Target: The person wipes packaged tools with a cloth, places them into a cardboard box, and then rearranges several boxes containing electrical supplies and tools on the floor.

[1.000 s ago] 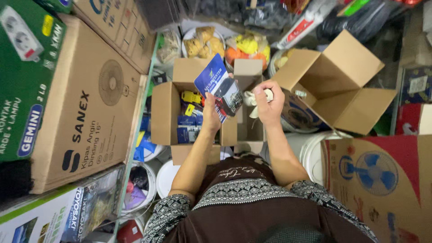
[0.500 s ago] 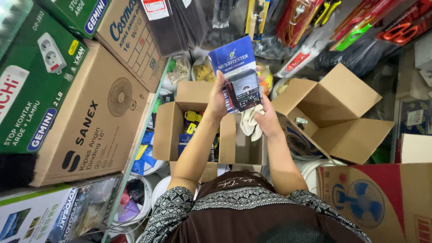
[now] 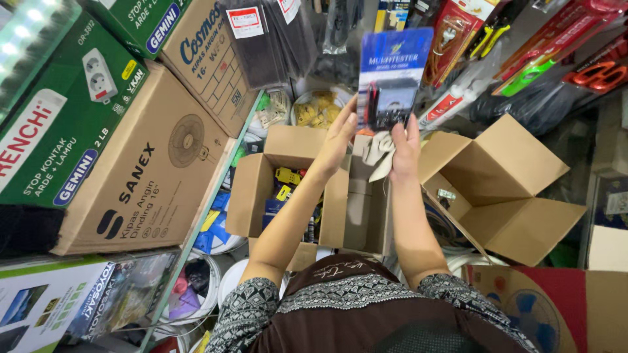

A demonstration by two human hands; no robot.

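Observation:
Both my hands hold up a flat blue blister pack with a dark meter inside (image 3: pixel 392 78), raised in front of hanging goods. My left hand (image 3: pixel 338 134) presses its left edge with fingers extended. My right hand (image 3: pixel 405 145) supports the pack's lower right edge and also clutches a pale cloth (image 3: pixel 379 151). Below my arms stands an open cardboard box (image 3: pixel 252 196) holding yellow and blue packaged items.
Large fan cartons (image 3: pixel 140 167) and green socket boxes (image 3: pixel 59 111) are stacked on shelving at left. A second open, nearly empty cardboard box (image 3: pixel 517 189) sits at right. Packaged tools hang above (image 3: pixel 523 46). White buckets (image 3: pixel 196 287) stand below.
Both hands have lifted the blue pack higher, away from the open box. The view tilted upward, showing more of the hanging goods.

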